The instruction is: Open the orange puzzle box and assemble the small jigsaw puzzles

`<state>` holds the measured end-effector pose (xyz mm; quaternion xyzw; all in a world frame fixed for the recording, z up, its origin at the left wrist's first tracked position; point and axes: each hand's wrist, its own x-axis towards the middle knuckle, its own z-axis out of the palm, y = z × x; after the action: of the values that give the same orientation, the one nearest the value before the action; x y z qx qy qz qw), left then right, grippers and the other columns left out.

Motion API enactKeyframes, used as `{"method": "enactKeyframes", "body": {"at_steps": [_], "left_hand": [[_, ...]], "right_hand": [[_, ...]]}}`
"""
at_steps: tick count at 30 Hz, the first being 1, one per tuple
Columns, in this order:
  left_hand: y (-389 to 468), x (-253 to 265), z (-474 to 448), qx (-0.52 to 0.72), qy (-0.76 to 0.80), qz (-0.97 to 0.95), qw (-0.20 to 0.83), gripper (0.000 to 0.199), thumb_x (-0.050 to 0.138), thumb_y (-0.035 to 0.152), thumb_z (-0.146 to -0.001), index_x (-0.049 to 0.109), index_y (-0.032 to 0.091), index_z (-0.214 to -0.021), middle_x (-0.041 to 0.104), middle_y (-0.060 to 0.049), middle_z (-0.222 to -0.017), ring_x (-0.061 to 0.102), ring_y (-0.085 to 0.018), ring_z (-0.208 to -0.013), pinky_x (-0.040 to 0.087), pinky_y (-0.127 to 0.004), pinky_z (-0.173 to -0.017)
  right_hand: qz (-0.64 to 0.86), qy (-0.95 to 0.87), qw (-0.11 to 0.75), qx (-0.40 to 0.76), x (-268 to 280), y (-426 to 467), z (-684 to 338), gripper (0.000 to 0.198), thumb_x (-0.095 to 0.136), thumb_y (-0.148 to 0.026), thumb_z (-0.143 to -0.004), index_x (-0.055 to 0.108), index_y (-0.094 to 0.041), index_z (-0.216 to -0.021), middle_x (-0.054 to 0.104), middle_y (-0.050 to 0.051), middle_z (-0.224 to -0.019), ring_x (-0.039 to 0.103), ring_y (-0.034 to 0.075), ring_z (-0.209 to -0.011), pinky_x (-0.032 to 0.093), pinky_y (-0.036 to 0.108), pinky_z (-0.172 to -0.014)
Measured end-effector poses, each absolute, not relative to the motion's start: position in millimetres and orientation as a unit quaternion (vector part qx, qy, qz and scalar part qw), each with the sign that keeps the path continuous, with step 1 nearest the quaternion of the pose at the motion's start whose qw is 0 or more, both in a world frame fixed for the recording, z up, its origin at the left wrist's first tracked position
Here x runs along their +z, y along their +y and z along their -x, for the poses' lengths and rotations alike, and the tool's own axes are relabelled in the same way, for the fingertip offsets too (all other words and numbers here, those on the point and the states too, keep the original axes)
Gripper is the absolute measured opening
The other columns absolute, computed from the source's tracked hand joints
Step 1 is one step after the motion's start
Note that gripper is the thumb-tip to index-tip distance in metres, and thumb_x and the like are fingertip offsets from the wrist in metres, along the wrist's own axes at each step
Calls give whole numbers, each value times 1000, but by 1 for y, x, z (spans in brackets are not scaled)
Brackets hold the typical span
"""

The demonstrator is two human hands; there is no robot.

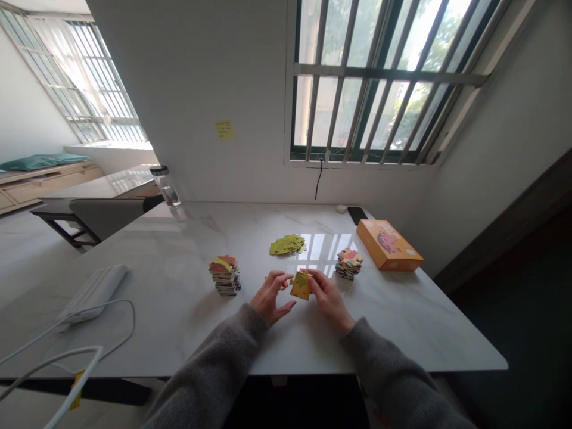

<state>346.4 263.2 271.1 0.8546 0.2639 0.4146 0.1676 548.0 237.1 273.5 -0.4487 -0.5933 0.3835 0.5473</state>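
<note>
My right hand (329,296) pinches a yellow jigsaw puzzle piece (300,286) with a green patch on it, held low over the table. Just left of that piece, my left hand (271,296) has its thumb and fingers apart. Bits of orange show behind my left fingers, mostly hidden. A tall stack of puzzle pieces (224,276) stands to the left of my hands, and a second stack of pieces (348,264) to the right. Beyond my hands lies a spread pile of yellow-green pieces (288,245).
An orange box (388,245) lies at the right, near a black phone (357,215) and a small white round object (341,209). A clear bottle (166,187) stands at the back left. On the left is a white power strip (93,296) with loose cables.
</note>
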Motion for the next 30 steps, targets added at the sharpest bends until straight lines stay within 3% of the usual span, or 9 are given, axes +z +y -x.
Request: {"method": "enactKeyframes", "body": {"at_steps": [4, 10, 15, 19, 21, 26, 30], "left_hand": [[264, 274, -344, 386, 239, -879, 146, 60, 66, 20, -83, 42, 27, -138, 51, -12, -136, 54, -27, -124, 49, -48, -105], [267, 274, -343, 387, 225, -881, 154, 49, 68, 23, -84, 52, 27, -130, 56, -12, -134, 56, -27, -125, 48, -48, -107], [268, 276, -341, 417, 273, -850, 172, 33, 67, 25, -86, 56, 24, -118, 57, -12, -130, 55, -28, -123, 50, -51, -104], [268, 276, -339, 403, 274, -849, 205, 29, 65, 26, -87, 56, 24, -114, 54, -11, -135, 54, -28, -124, 53, -48, -99], [268, 274, -339, 395, 277, -850, 211, 34, 65, 25, -86, 54, 24, -118, 54, -11, -135, 55, -27, -122, 53, -46, -97], [274, 269, -337, 376, 362, -844, 122, 76, 72, 27, -77, 35, 23, -143, 56, -14, -132, 54, -32, -120, 42, -52, -103], [275, 271, -335, 279, 491, -823, 66, 70, 70, 29, -72, 46, 19, -137, 54, -15, -130, 50, -34, -119, 38, -50, -101]], "right_hand": [[449, -622, 530, 363, 271, 237, -548, 39, 52, -50, -94, 61, -22, -120, 69, 8, -110, 66, 23, -100, 57, 38, -86], [442, -657, 506, 343, 273, 233, -548, 36, 49, -45, -96, 57, -23, -123, 66, 7, -103, 66, 20, -88, 58, 35, -78], [428, -761, 455, 173, 285, 228, -559, 48, 68, -34, -87, 56, -27, -133, 57, 12, -130, 53, 27, -121, 52, 43, -96], [409, -794, 433, 125, 285, 230, -566, 49, 71, -32, -86, 57, -29, -133, 61, 10, -129, 53, 27, -122, 49, 47, -102], [404, -798, 431, 117, 283, 232, -568, 49, 73, -33, -85, 58, -29, -132, 62, 10, -129, 55, 27, -121, 50, 47, -100], [446, -770, 451, 67, 276, 243, -576, 42, 73, -33, -85, 64, -25, -125, 67, 10, -123, 61, 26, -112, 50, 45, -98], [531, -736, 421, 17, 273, 251, -586, 37, 72, -32, -86, 66, -21, -121, 69, 10, -119, 62, 27, -106, 49, 45, -96]]}}
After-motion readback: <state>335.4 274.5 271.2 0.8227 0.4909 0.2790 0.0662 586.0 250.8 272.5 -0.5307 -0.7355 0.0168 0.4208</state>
